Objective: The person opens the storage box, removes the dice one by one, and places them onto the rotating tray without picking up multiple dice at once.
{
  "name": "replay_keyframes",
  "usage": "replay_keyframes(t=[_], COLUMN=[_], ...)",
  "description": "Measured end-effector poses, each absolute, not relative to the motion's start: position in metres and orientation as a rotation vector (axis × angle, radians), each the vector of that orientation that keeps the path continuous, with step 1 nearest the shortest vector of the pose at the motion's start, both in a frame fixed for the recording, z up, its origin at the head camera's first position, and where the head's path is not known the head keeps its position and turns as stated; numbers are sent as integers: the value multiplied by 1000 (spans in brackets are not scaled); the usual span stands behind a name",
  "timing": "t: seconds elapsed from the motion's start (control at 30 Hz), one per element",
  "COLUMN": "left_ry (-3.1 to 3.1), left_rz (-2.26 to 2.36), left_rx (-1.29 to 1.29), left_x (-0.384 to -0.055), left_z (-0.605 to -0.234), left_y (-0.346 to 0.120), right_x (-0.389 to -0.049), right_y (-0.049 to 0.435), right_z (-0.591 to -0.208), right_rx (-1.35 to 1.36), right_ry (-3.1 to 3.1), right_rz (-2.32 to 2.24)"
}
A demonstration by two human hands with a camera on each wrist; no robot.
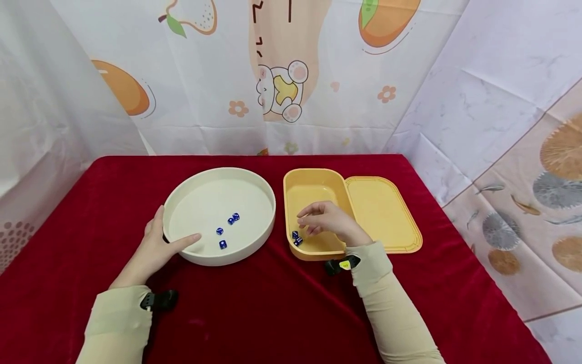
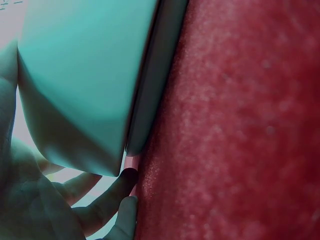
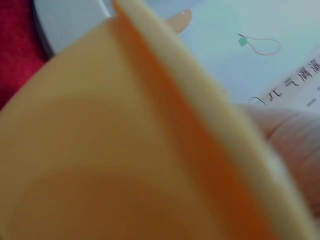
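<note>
My left hand [image 1: 156, 250] holds the left side of a round white tray [image 1: 218, 260], the thumb over its rim and the fingers along the outer wall. In the left wrist view, fingers [image 2: 112, 202] bend near the tray's lower edge. Several blue dice [image 1: 223, 244] with white pips lie on the tray floor. Over an open yellow box [image 1: 318, 174] hovers my right hand [image 1: 329, 221], its fingers loosely bent with nothing seen between them. Two blue dice [image 1: 297, 241] rest in the box's near left corner. In the right wrist view the box wall [image 3: 90, 140] covers most of the hand.
A flat yellow lid [image 1: 382, 215] lies right of the box, against its side. Red cloth [image 1: 236, 313] covers the table. A printed curtain [image 1: 195, 91] hangs behind, and another patterned sheet [image 1: 514, 202] hangs on the right.
</note>
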State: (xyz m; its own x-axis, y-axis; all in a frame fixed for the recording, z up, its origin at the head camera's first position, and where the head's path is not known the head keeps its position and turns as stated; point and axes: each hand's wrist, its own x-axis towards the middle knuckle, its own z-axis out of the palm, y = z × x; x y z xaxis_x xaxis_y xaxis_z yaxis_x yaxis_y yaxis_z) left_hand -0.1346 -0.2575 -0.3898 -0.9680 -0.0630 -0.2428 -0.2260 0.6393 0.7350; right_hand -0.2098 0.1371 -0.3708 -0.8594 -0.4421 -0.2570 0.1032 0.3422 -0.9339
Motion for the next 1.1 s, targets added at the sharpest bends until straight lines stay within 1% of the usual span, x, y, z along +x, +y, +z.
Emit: replay_keyframes(t=[0.37, 0.87, 1.1], left_ry=[2661, 2662, 2659], left_rz=[1233, 1242, 1246], left_rx=[-245, -252, -250], left_x=[-133, -134, -136], left_z=[-390, -390, -391], left_y=[-255, -256, -257], right_x=[-208, -211, -212], right_y=[133, 121, 120], right_z=[-365, -365, -374], right_rx=[-372, -315, -299], right_ry=[2096, 2108, 2118], right_rz=[-1526, -1427, -1321])
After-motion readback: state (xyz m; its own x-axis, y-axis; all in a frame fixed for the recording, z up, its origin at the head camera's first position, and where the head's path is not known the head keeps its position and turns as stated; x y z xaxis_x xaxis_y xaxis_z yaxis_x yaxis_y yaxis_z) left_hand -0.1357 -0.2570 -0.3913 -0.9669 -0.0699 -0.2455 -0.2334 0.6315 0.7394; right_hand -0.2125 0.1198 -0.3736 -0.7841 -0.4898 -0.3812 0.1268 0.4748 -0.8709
